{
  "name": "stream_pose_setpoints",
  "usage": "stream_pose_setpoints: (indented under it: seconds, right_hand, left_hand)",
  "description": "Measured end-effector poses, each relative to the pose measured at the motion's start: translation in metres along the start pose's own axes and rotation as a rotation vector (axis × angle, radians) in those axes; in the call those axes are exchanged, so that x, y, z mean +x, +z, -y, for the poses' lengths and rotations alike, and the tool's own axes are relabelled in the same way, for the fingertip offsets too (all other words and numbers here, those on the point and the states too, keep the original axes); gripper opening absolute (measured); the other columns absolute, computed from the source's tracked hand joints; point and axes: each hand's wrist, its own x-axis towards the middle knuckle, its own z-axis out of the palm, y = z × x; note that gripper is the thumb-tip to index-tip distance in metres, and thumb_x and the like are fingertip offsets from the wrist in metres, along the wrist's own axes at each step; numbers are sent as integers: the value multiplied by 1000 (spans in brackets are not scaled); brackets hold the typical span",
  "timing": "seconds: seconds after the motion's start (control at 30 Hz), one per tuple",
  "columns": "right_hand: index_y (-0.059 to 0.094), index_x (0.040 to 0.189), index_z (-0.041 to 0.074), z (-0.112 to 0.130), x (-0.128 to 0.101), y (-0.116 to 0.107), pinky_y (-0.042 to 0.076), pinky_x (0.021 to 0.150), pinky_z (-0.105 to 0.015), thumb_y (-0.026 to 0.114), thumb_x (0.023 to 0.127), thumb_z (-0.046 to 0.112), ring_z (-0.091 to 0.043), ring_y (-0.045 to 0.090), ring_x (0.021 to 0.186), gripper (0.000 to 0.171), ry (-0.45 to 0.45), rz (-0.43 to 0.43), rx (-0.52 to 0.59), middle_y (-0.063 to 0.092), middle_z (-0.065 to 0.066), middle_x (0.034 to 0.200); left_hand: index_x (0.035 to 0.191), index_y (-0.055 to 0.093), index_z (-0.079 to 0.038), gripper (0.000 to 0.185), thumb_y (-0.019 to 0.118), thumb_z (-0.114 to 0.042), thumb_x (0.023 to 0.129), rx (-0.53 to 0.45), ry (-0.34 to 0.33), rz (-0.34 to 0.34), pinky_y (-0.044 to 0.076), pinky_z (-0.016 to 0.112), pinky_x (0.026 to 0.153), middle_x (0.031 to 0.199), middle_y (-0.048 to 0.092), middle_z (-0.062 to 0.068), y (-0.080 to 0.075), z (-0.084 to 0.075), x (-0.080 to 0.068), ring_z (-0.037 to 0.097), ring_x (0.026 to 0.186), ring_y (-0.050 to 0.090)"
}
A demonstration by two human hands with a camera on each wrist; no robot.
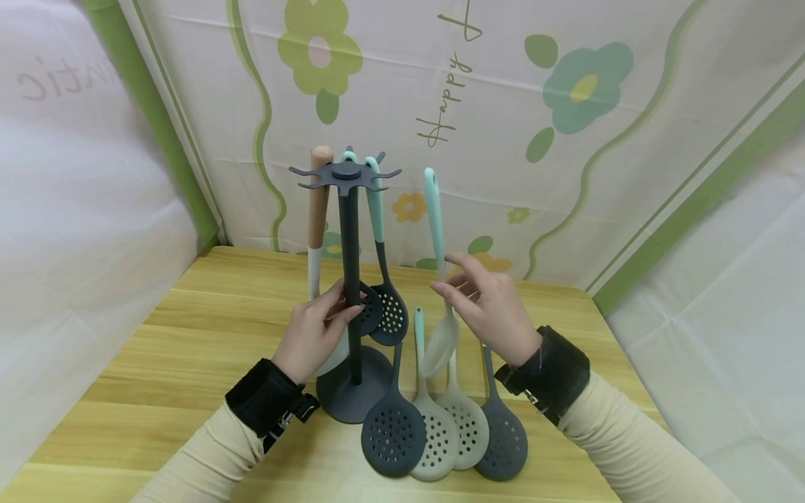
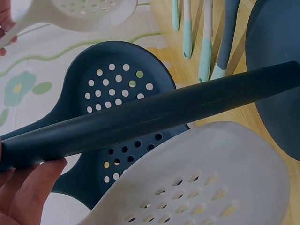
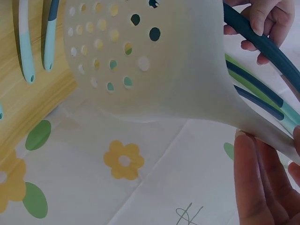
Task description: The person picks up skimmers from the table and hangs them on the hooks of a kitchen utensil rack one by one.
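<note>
My left hand (image 1: 309, 334) grips the dark post (image 1: 349, 237) of a utensil stand, with thumb and fingers around it. Thumb and fingers of my right hand (image 1: 493, 307) pinch a pale skimmer (image 3: 187, 70) where its mint handle meets the pale shaft. This skimmer is held upright, head down, to the right of the stand and apart from its hooks (image 1: 346, 175). From the stand hang two dark skimmers (image 1: 393, 318) with mint handles. A pale slotted utensil (image 2: 225, 178) with a brown handle hangs there too, its head partly hidden in the head view by my left hand.
Several skimmers lie side by side on the wooden table (image 1: 220, 391), right of the stand's round base (image 1: 371, 409): a dark one (image 1: 393, 434), two pale ones (image 1: 435, 441) and another dark one (image 1: 503, 441). A flowered cloth (image 1: 503, 209) hangs behind the table.
</note>
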Motion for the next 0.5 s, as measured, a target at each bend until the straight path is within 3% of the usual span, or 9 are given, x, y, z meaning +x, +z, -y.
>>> stream_pose_setpoints:
  seconds: [0.5]
  right_hand:
    - [59, 128, 8, 11, 8, -3, 62, 61, -34, 70, 93, 14, -17, 71, 68, 37, -27, 3, 4, 75, -9, 86]
  left_hand:
    - [128, 59, 2, 34, 64, -4, 95, -12, -7, 6, 63, 38, 76, 111, 73, 18, 0, 0, 0, 34, 102, 72]
